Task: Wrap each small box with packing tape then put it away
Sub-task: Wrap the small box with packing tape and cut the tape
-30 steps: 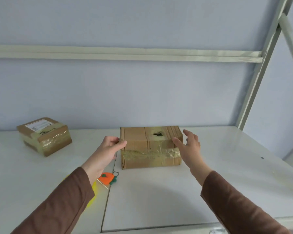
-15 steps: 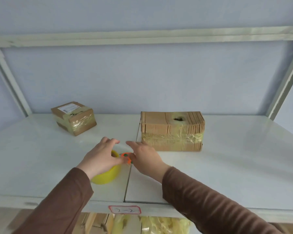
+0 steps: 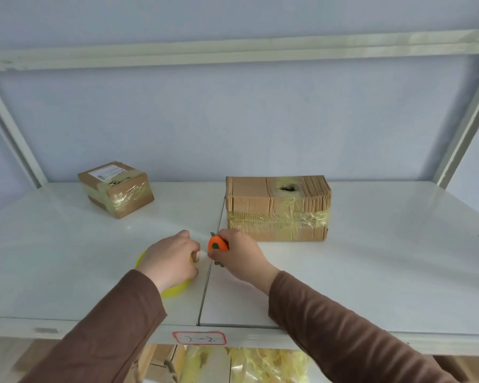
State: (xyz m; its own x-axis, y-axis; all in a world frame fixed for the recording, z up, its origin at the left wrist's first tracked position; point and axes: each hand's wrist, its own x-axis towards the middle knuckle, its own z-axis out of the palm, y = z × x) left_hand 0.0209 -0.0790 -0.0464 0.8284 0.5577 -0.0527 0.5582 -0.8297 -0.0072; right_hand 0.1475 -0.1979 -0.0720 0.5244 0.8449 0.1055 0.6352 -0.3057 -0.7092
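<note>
Two taped cardboard boxes stand on the white shelf (image 3: 371, 272): a long one (image 3: 277, 208) with a hole in its top at centre right, and a smaller one (image 3: 116, 189) with a label at the back left. My left hand (image 3: 172, 261) grips the yellow tape roll (image 3: 174, 288) near the shelf's front, its fingers curled over the top. My right hand (image 3: 238, 258) holds a small orange carrot-shaped cutter (image 3: 217, 243) just beside the left hand, in front of the long box. Most of the roll is hidden under my left hand.
A seam (image 3: 208, 272) runs front to back between two shelf panels. A red-framed label (image 3: 199, 338) sits on the front edge. Pale metal uprights (image 3: 465, 128) and a crossbar (image 3: 233, 51) frame the shelf. Yellowish packing material (image 3: 260, 363) lies on the level below.
Both hands left the long box and came back to the shelf's front. My left hand took the tape roll and my right hand picked up the orange cutter.
</note>
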